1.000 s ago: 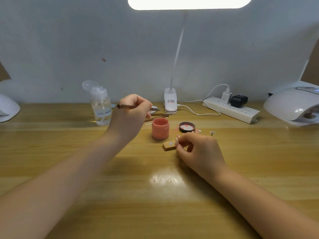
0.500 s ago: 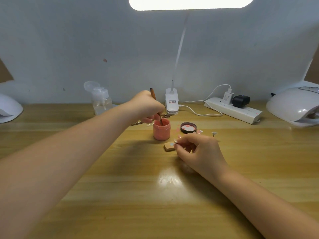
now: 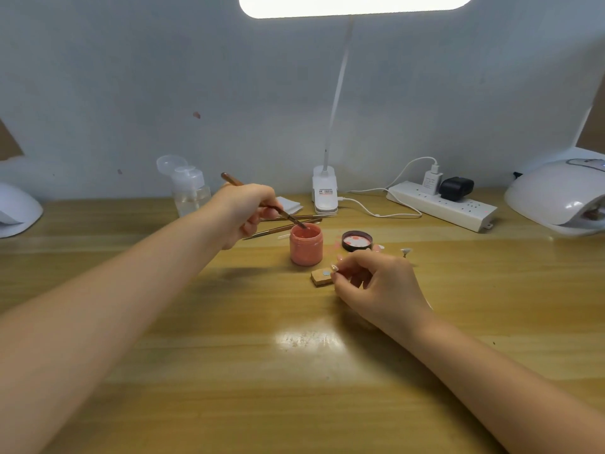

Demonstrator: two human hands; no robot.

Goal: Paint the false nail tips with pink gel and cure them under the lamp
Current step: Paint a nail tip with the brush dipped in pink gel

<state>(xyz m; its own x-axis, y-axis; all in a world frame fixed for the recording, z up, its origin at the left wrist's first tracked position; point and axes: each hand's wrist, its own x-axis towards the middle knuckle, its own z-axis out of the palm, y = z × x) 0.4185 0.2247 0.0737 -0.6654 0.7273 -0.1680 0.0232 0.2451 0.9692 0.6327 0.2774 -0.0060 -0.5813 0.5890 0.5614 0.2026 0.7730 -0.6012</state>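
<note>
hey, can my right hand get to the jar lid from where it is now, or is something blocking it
Probably yes. The right hand rests by the small wooden block, and the black lid lies on bare table just beyond its fingers. Nothing stands between them, though the hand would first have to release the block.

near desk (image 3: 294,388) open — jar (image 3: 306,245) centre

A wooden table (image 3: 196,371) carries a pink jar (image 3: 306,245), lid (image 3: 357,240), small block (image 3: 321,277), and along its far edge a bottle (image 3: 190,194) and power strip (image 3: 442,206).

Brush (image 3: 262,202) tip inside pink jar (image 3: 306,245), unseen.
</note>
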